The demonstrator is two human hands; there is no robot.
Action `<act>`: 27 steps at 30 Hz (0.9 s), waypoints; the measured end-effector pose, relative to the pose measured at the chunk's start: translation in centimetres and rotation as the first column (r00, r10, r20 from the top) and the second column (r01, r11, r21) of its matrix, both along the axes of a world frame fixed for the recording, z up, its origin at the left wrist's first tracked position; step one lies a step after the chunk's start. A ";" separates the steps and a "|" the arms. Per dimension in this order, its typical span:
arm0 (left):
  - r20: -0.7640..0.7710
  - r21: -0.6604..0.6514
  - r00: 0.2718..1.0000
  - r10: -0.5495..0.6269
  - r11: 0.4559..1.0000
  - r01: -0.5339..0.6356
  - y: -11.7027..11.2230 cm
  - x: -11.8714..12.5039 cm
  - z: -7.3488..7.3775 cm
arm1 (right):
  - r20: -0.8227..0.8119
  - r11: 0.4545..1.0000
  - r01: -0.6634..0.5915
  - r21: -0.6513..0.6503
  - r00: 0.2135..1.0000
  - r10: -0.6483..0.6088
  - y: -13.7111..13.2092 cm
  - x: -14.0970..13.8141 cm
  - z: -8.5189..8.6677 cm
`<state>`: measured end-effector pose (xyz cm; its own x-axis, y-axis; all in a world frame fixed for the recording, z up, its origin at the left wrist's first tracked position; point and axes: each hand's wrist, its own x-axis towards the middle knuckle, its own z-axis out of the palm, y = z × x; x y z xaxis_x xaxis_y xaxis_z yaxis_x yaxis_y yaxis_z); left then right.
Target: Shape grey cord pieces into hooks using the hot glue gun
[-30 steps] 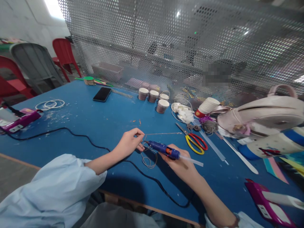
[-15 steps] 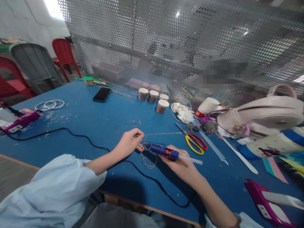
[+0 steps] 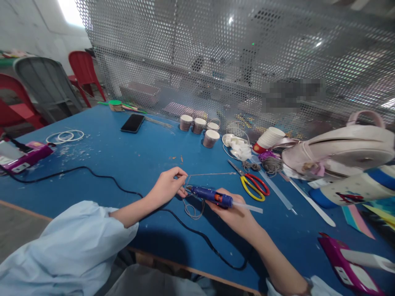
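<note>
Big blue worktable [image 3: 123, 160] with craft stuff all over it. The right hand [image 3: 236, 213] is wrapped tight around a blue hot glue gun with a clear glue stick poking out the back [image 3: 212, 196]. Its long axis runs right to left, with the nozzle aimed at the left hand [image 3: 168, 187]. That hand's fingers are pinched shut on a thin grey wire frame [image 3: 210, 174], right at the corner touching the nozzle tip. Yellow-and-red scissors [image 3: 253, 186] lie just beyond.

Blue glue gun [image 3: 211, 195] (nozzle leftward) touching thin wire [image 3: 197, 193].
</note>
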<state>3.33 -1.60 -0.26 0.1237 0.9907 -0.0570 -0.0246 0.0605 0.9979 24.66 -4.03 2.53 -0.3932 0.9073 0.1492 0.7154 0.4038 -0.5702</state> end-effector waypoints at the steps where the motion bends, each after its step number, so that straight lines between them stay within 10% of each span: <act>1: 0.003 -0.002 1.000 0.000 1.000 0.000 0.0 0.0 0.0 | -0.001 1.000 0.007 -0.009 1.000 -0.007 0.0 0.0 0.1; 19: -0.015 -0.032 0.999 0.043 0.999 -0.043 0.1 -0.1 0.5 | 0.007 0.971 0.238 0.036 0.971 -0.238 2.1 2.4 -0.5; 27: 0.006 -0.076 0.996 0.083 0.994 -0.083 0.4 -0.2 0.6 | 0.141 0.990 0.119 0.071 0.982 -0.128 4.3 4.5 -1.7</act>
<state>3.13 -1.21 0.34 0.0419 0.9904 -0.1317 -0.0415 0.1335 0.9902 29.20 0.23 0.80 -0.3002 0.9410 0.1563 0.8354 0.3384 -0.4331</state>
